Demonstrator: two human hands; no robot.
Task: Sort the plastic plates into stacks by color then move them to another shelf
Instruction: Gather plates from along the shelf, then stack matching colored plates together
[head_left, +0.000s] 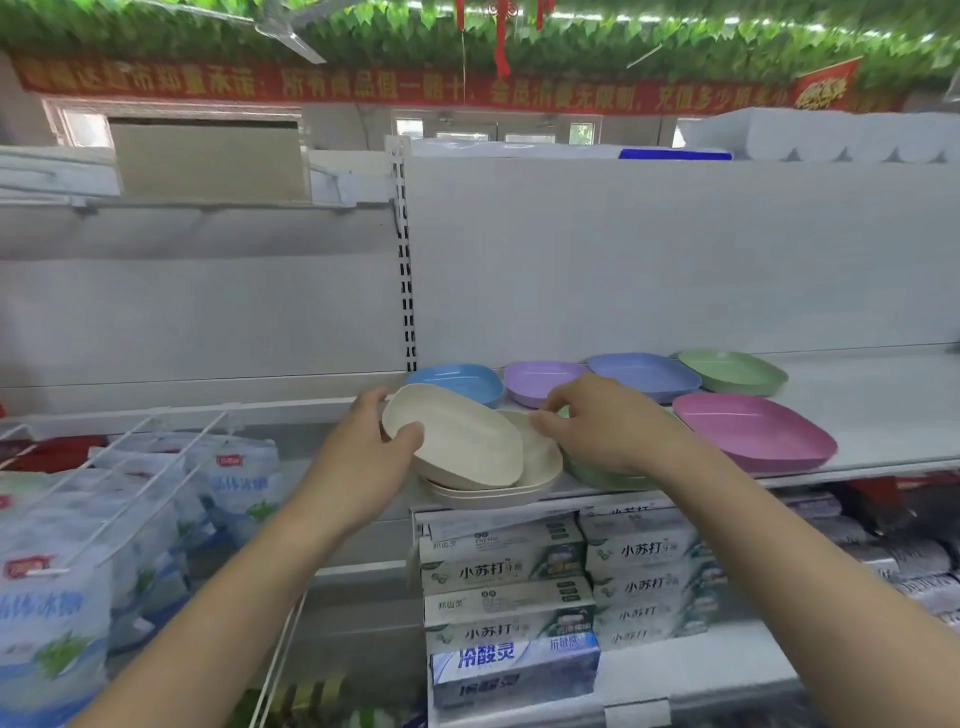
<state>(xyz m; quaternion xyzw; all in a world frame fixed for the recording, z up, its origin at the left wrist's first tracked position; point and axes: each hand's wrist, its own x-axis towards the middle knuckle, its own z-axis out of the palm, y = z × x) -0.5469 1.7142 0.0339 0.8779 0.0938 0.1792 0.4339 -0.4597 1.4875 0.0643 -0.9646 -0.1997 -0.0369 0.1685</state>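
Observation:
My left hand (376, 441) grips a cream plate (457, 434) by its left rim, tilted above a stack of cream plates (519, 488) at the front edge of the white shelf (883, 405). My right hand (597, 421) pinches the rim of the cream plate below it. A green plate stack (597, 475) lies partly hidden under my right wrist. Behind stand a light blue plate (457, 379), a purple plate (540, 379), a periwinkle blue plate (644, 374) and a green plate (732, 371). A pink plate (753, 431) sits at the right front.
Toothpaste boxes (561, 597) fill the shelf below. Bags of rock sugar (104, 545) sit behind a wire divider (156, 457) at the lower left. A slotted upright (405, 260) splits the two shelf bays. The shelf's right part is bare.

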